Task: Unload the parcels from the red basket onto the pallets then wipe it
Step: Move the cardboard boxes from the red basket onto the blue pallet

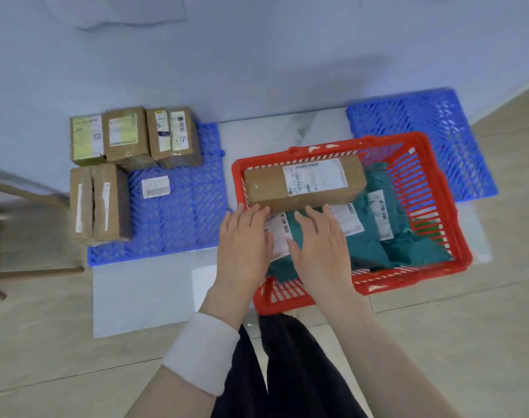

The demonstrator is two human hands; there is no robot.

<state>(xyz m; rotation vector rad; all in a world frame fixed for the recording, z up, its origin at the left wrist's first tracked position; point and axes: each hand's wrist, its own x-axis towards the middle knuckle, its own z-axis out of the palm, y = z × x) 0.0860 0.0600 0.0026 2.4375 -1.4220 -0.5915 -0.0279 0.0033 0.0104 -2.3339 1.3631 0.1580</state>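
A red basket (435, 206) stands on the floor at the middle right. On top of its load lies a long brown cardboard parcel (266, 187) with a white label. Under it lie several teal mailer bags (408, 251) with white labels. My left hand (242, 245) and my right hand (320, 245) reach into the basket with fingers spread, fingertips at the near edge of the brown parcel. Neither hand grips anything. Several brown boxes (125, 137) stand on the left blue pallet (178, 218).
A second blue pallet (438, 122) lies behind the basket on the right with nothing on it. A loose white barcode label (156, 187) lies on the left pallet. A pale wall runs behind. My dark trouser legs (287, 372) show below.
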